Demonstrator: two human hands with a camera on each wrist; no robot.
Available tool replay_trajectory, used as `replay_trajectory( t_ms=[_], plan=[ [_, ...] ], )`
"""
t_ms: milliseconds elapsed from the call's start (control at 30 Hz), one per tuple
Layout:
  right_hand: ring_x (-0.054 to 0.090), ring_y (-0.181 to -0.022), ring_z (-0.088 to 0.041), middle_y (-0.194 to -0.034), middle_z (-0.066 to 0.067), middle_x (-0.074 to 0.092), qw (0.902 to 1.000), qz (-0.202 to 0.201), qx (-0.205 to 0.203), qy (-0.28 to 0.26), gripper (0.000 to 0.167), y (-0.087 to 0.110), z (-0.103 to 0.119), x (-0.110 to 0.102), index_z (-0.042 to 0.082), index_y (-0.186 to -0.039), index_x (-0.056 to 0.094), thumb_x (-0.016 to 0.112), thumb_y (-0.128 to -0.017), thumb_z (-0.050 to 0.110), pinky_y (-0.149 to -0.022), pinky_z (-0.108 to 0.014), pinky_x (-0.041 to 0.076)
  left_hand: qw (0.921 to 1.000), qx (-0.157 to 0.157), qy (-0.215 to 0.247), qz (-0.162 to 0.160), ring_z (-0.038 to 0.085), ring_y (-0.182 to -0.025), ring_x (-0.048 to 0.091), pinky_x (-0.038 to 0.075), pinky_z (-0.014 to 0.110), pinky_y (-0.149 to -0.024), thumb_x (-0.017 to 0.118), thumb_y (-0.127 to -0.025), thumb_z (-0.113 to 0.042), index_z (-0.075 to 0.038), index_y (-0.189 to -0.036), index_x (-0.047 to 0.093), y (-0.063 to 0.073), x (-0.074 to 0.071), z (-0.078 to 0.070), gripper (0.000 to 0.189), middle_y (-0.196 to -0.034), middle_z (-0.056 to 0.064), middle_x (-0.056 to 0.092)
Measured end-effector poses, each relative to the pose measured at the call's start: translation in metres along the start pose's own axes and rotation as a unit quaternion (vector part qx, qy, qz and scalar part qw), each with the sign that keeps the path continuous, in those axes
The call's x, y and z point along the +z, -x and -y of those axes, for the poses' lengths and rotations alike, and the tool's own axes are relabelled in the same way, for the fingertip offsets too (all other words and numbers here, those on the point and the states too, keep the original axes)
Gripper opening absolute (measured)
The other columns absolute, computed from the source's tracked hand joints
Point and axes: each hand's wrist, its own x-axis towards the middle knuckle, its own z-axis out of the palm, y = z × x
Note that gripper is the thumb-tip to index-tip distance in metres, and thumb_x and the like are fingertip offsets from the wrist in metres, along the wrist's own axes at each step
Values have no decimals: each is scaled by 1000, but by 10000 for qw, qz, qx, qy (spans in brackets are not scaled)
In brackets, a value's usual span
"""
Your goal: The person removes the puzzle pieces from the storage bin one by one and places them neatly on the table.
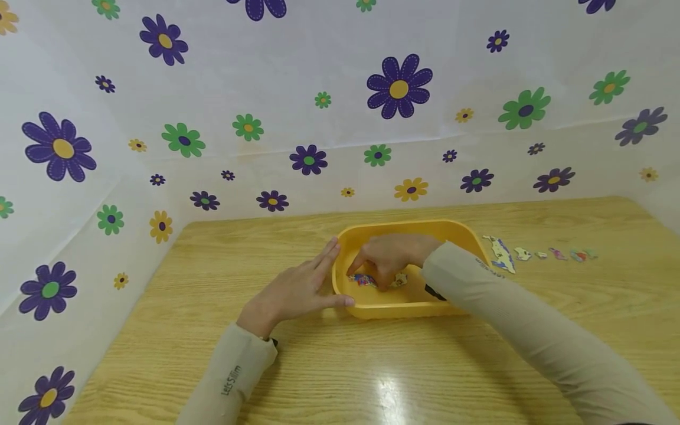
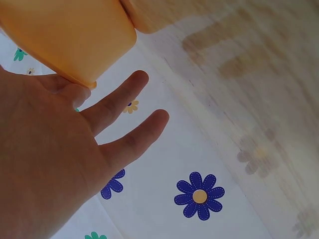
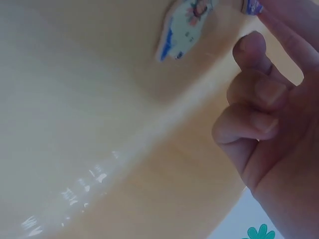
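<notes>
A yellow plastic basin (image 1: 409,310) stands on the wooden table. My left hand (image 1: 294,290) rests at its left end, fingertips at the outer wall and thumb by the near rim; in the left wrist view two fingers (image 2: 132,142) stretch out straight, off the plastic. Inside the basin, my right hand (image 1: 390,251) reaches down with the index finger extended to a red-and-blue flat cutout (image 1: 363,280). Its other visible fingers (image 3: 259,92) are bent. Beside it lies a pale cutout (image 3: 187,27) with a blue edge. The right hand partly covers both cutouts.
Right of the basin, a large white-and-blue cutout (image 1: 500,255) and several smaller cutouts (image 1: 558,254) lie in a row on the table (image 1: 329,366). White sheets (image 1: 319,71) printed with flowers stand behind and at the sides.
</notes>
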Motion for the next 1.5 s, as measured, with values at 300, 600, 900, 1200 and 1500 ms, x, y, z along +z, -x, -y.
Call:
replay_trajectory(
  t_ms=[300,600,900,1200,1500],
  plan=[
    [47,-60,-9,-65,5,55,9989,-211,21,430,62,-2,2,2,14,-137,67,83,-78,4,-55,-21,41,10000,-4,37,-9,34,-149,27,33,50,-117,59,-94,-64,-11,-164,4,1,-1,2,103,-170,4,-2],
    [45,-59,-9,-67,4,52,9965,-778,-290,-122,57,7,-7,-5,7,-131,65,82,-77,2,-55,-20,39,10000,-3,77,23,33,-150,25,31,51,-117,58,-94,-66,-12,-164,2,0,0,1,104,-170,3,-3],
    [43,-63,-12,-69,3,48,9877,-1334,-455,-681,54,28,-15,-23,2,-132,63,84,-82,6,-61,-27,38,10000,-43,40,27,32,-149,26,33,51,-117,56,-93,-69,-11,-164,3,0,0,2,106,-170,1,-4],
    [46,-65,-13,-71,2,51,9836,-1620,-288,-738,51,46,-18,-30,-4,-127,61,81,-81,3,-64,-29,42,9999,-108,78,51,31,-150,26,32,51,-117,56,-92,-71,-13,-164,3,-1,1,2,106,-170,1,-3],
    [42,-63,-13,-68,2,46,9816,-1740,-78,-776,52,63,-22,-36,-7,-126,60,80,-80,4,-65,-31,39,9999,-64,103,2,31,-150,25,30,50,-118,58,-93,-68,-10,-164,5,0,0,2,106,-170,2,-2]
  ],
)
